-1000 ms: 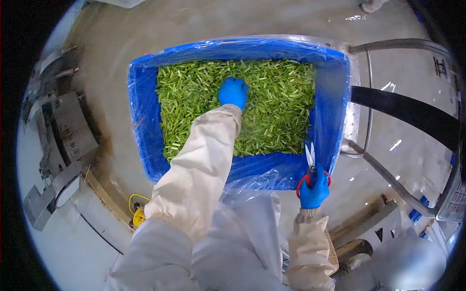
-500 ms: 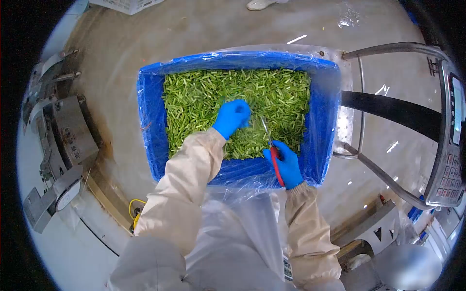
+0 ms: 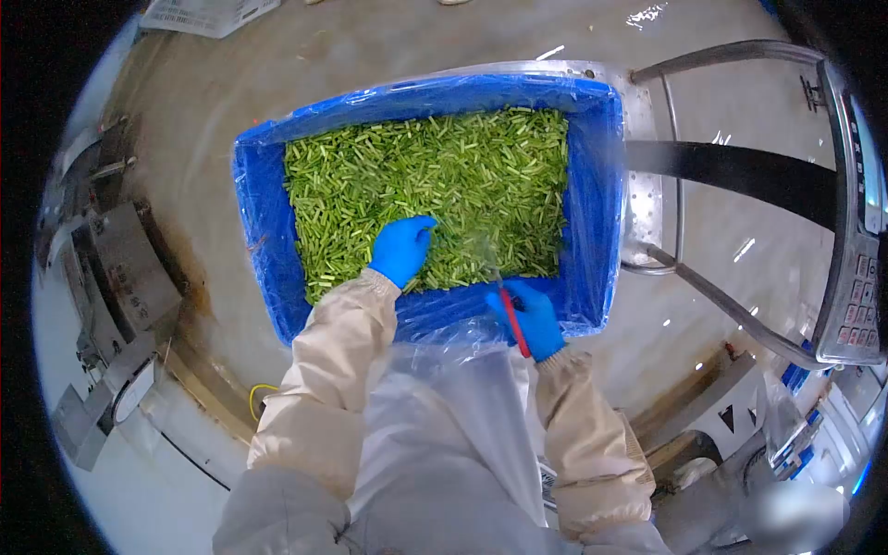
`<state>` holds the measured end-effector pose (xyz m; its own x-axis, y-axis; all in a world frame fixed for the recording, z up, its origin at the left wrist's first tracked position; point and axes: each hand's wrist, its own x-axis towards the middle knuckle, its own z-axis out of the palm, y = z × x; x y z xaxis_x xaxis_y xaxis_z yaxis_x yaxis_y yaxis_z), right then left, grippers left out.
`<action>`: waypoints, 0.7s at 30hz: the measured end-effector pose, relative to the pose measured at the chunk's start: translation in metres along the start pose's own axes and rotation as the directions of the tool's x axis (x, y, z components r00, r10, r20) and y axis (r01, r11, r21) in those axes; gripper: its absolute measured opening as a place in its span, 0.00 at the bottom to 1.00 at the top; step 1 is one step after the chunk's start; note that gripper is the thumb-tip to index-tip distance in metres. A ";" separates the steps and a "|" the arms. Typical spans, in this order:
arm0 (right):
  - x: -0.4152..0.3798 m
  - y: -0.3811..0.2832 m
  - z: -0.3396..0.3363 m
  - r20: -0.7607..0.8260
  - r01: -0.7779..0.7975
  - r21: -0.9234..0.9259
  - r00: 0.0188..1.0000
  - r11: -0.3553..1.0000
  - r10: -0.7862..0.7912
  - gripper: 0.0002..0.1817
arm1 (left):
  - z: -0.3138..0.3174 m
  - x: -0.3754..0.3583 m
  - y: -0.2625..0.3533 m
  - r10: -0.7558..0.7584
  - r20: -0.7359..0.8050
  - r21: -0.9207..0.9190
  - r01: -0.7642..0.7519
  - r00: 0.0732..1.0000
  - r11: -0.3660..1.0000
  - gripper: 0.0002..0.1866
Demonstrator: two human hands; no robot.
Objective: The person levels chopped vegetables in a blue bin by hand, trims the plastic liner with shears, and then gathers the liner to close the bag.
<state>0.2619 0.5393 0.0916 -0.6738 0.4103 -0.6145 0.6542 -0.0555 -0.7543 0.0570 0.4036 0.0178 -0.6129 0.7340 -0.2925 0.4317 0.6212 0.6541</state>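
Note:
A blue crate (image 3: 592, 203) lined with clear plastic film holds a thick layer of short-cut green stems (image 3: 370, 185). My left hand (image 3: 403, 251), in a blue glove, is just over the stems left of the crate's middle. Its fingers are pinched together, and I cannot tell what, if anything, is between them. Red-handled scissors (image 3: 514, 326) are in my gloved right hand (image 3: 536, 322) by the crate's near edge. Their metal blades point up over the stems and are blurred.
The crate stands on a metal platform (image 3: 645, 208) of a scale. Its keypad and display unit (image 3: 856, 277) is on the right, carried by a tubular frame (image 3: 740, 310). Metal machinery (image 3: 139, 268) stands at the left. A white crate (image 3: 208, 14) lies at the top left.
The view has shifted, so the crate sits further left and higher. My left hand has lowered toward the near side of the stems. The scissors stay in my right hand.

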 end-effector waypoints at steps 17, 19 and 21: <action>-0.044 0.028 -0.096 -0.227 -0.136 0.567 0.922 0.812 0.313 0.09 | 0.096 0.193 0.124 0.313 -0.231 0.024 -0.316 0.921 0.948 0.16; -0.040 0.029 -0.099 -0.237 -0.105 0.566 0.930 0.817 0.283 0.09 | 0.107 0.196 0.128 0.354 -0.065 0.185 -0.338 0.933 0.923 0.18; -0.041 0.027 -0.099 -0.204 -0.146 0.572 0.928 0.807 0.312 0.09 | 0.113 0.185 0.119 0.351 0.126 0.336 -0.373 0.928 0.865 0.21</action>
<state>0.3415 0.6108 0.1194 -0.3508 0.5490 -0.7586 0.4293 -0.6257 -0.6513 0.0702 0.6444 -0.0372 -0.3340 0.9336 -0.1299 0.8244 0.3562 0.4399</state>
